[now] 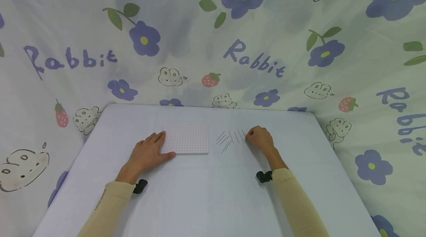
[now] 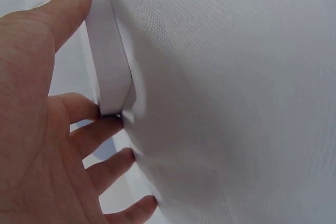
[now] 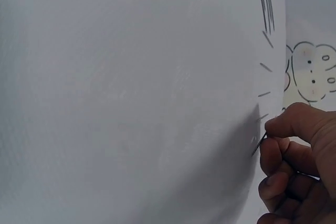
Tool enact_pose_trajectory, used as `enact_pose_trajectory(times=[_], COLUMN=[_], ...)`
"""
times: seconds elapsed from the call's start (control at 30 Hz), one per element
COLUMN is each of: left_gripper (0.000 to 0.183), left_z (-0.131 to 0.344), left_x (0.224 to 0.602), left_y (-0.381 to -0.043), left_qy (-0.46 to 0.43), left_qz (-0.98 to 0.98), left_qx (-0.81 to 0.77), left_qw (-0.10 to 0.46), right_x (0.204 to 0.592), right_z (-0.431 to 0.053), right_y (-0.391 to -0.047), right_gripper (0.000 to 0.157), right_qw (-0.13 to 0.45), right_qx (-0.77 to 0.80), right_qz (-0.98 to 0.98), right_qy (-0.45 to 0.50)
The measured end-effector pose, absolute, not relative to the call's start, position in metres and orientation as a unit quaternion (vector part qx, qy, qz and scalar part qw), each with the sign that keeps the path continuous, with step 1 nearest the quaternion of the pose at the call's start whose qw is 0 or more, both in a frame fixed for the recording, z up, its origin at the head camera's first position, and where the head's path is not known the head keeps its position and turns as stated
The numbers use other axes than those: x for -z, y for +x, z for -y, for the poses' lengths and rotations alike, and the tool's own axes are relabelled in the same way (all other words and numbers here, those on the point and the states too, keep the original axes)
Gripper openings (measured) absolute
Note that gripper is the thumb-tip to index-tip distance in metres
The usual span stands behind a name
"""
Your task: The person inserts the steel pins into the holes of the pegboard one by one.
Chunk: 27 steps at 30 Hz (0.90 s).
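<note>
Right hand: thumb and forefinger pinch a thin, dark, needle-like rod, other fingers curled under. Rod is at the right end of the loose group, well apart from the board, one end sticking out past the fingertips.

Doing it well: light pinch, just enough to stop the rod rolling between the pads. Lift straight up, no sideways sweep; the neighbours lie near and would scatter. Leave the protruding end exposed so its angle can be read.

Left hand: not clenched. Fingers spread along the left side of a flat, white, rectangular board with a grid of small dark dots, thumb at the near edge, so it brackets that corner. Steady sideways contact is enough; hard pressure could slide the board on the smooth-looking white cloth of the table.

Between board and right hand: loose thin dark rods, slanted various ways, some roughly parallel, none touching the board.

Hard to read: the pinched rod's other end is behind the fingers, and I can't tell if its free end touches the cloth. Rod material unclear, exact count too. Dots look like holes, depth not visible. Left wrist view gets only the board's side and corner, top face hidden; right wrist view misses the board.
</note>
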<state>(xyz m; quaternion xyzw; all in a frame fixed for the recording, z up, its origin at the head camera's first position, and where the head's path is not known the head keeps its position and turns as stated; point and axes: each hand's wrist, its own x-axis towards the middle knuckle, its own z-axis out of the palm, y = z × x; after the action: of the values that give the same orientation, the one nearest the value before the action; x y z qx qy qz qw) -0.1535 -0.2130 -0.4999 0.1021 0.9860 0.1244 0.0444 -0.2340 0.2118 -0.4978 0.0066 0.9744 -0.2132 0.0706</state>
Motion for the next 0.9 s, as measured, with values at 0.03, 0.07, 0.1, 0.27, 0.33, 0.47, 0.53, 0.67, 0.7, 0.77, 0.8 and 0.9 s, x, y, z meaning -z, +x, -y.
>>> enact_pose_trajectory(times=[0.03, 0.07, 0.1, 0.27, 0.33, 0.47, 0.53, 0.67, 0.7, 0.77, 0.8, 0.9], left_gripper=[0.099, 0.099, 0.100, 0.100, 0.100, 0.100, 0.100, 0.100, 0.100, 0.100, 0.099, 0.099], left_z=[0.213, 0.213, 0.213, 0.213, 0.213, 0.213, 0.214, 0.214, 0.214, 0.213, 0.213, 0.213], left_x=[0.500, 0.500, 0.500, 0.500, 0.500, 0.500, 0.500, 0.499, 0.499, 0.498, 0.498, 0.497], left_y=[-0.154, -0.154, -0.154, -0.153, -0.153, -0.153, -0.153, -0.153, -0.153, -0.153, -0.152, -0.152], left_qy=[0.102, 0.101, 0.100, 0.097, 0.096, 0.095, 0.094, 0.094, 0.095, 0.095, 0.096, 0.097], left_qz=[-0.986, -0.986, -0.986, -0.986, -0.986, -0.986, -0.986, -0.986, -0.986, -0.986, -0.986, -0.986], left_qx=[-0.125, -0.125, -0.125, -0.127, -0.128, -0.128, -0.127, -0.126, -0.126, -0.126, -0.125, -0.123], left_qw=[0.045, 0.046, 0.046, 0.049, 0.051, 0.053, 0.053, 0.053, 0.053, 0.052, 0.052, 0.053], right_x=[0.496, 0.495, 0.493, 0.485, 0.483, 0.476, 0.472, 0.461, 0.459, 0.455, 0.454, 0.452], right_z=[-0.211, -0.210, -0.208, -0.199, -0.195, -0.183, -0.176, -0.158, -0.154, -0.145, -0.141, -0.131], right_y=[-0.234, -0.233, -0.233, -0.236, -0.238, -0.242, -0.244, -0.246, -0.246, -0.247, -0.247, -0.247], right_gripper=[0.015, 0.015, 0.014, 0.014, 0.014, 0.015, 0.015, 0.015, 0.015, 0.015, 0.015, 0.014], right_qw=[0.067, 0.065, 0.061, 0.040, 0.034, 0.024, 0.017, 0.004, 0.002, -0.002, -0.003, -0.006], right_qx=[0.215, 0.218, 0.221, 0.243, 0.250, 0.265, 0.275, 0.292, 0.295, 0.300, 0.303, 0.307], right_qz=[-0.974, -0.974, -0.973, -0.969, -0.967, -0.962, -0.959, -0.952, -0.950, -0.948, -0.947, -0.945], right_qy=[0.006, 0.006, 0.004, -0.019, -0.031, -0.055, -0.068, -0.093, -0.098, -0.106, -0.108, -0.115])
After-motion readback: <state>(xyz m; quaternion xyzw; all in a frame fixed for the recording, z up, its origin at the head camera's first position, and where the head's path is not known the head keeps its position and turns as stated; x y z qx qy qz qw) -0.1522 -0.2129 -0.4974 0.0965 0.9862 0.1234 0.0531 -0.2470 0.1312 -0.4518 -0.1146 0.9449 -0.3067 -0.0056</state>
